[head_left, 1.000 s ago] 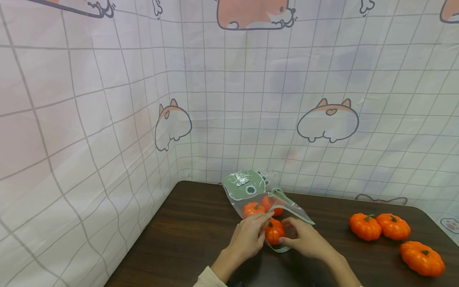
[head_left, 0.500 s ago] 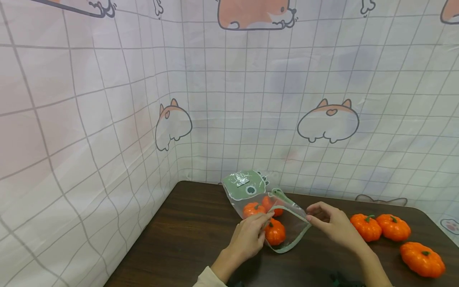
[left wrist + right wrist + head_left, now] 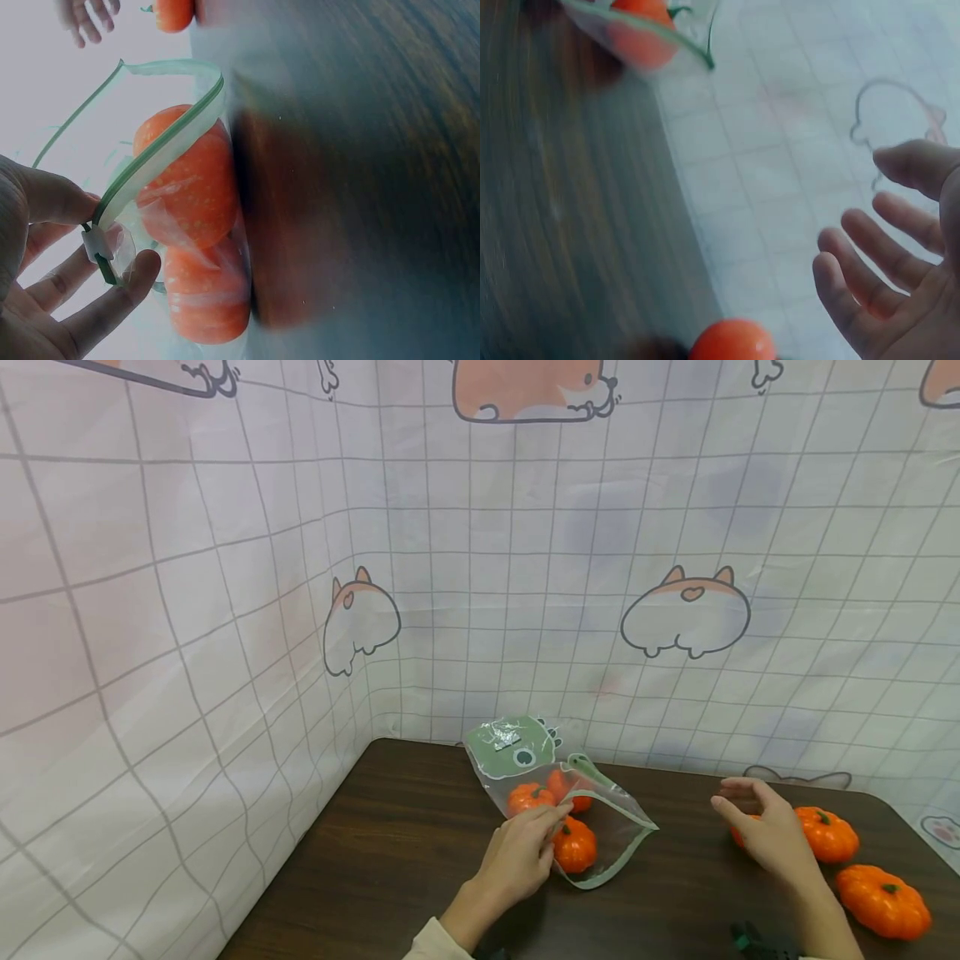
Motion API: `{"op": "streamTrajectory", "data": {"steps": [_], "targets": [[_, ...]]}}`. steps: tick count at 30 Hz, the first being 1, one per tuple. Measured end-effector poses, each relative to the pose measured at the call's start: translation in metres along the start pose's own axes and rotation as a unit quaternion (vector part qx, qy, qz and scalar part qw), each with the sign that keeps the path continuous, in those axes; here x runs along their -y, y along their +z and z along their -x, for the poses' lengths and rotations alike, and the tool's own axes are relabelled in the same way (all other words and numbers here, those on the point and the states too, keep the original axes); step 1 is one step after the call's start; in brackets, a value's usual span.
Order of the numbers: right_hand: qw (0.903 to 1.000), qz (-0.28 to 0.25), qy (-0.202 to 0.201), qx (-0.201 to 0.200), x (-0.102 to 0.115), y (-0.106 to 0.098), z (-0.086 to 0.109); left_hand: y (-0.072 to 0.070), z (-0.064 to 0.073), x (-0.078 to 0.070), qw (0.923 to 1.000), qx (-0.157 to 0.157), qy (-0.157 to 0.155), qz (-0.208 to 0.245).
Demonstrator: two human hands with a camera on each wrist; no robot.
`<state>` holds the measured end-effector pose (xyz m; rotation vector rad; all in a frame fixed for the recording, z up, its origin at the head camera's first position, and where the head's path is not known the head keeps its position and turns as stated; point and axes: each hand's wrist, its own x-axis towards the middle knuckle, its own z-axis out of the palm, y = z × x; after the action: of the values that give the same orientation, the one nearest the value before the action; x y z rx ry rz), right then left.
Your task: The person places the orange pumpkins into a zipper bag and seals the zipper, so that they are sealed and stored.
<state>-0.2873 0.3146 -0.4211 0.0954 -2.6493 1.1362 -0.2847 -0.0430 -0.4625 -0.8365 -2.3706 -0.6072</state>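
Observation:
A clear zip bag (image 3: 618,839) with a green zip edge lies on the table, its mouth held apart toward the person. Inside show several small orange pumpkins, the nearest pumpkin (image 3: 576,846) just within the mouth. My left hand (image 3: 517,856) pinches the bag's rim by the white zip slider (image 3: 96,244), as the left wrist view shows. My right hand (image 3: 772,835) holds nothing, fingers spread and relaxed, above a pumpkin (image 3: 738,835) that it partly hides in the head view. In the right wrist view, a pumpkin (image 3: 735,341) appears below the right hand (image 3: 892,255).
Beside the right hand sit two more pumpkins: one pumpkin (image 3: 827,835) toward the back, another pumpkin (image 3: 883,902) nearer the right edge. The dark wooden table (image 3: 375,860) meets a grid-patterned cloth (image 3: 510,568) at the back and left.
My right hand has left the pumpkin in the bag's mouth and moved right, past the bag's corner, to over the loose pumpkins. The left hand stays on the rim.

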Motion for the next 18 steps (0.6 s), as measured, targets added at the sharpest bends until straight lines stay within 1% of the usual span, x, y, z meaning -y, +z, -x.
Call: {"op": "streamTrajectory", "data": {"steps": [5,12,14,18], "targets": [[0.9980,-0.033,0.053,-0.008,-0.021,-0.009,0.000,0.000,-0.001,0.000,1.0000,0.008,-0.004,0.004],[0.9933,-0.029,0.105,-0.038,-0.041,-0.017,0.002,0.001,-0.001,0.001,0.9999,0.012,-0.008,0.008],[0.9905,-0.037,0.127,-0.040,-0.044,-0.019,0.001,0.001,-0.001,0.001,0.9999,0.012,-0.007,0.007],[0.9855,-0.031,0.159,-0.051,-0.052,-0.019,0.000,0.001,-0.001,0.001,0.9999,0.009,-0.002,0.005]]}}
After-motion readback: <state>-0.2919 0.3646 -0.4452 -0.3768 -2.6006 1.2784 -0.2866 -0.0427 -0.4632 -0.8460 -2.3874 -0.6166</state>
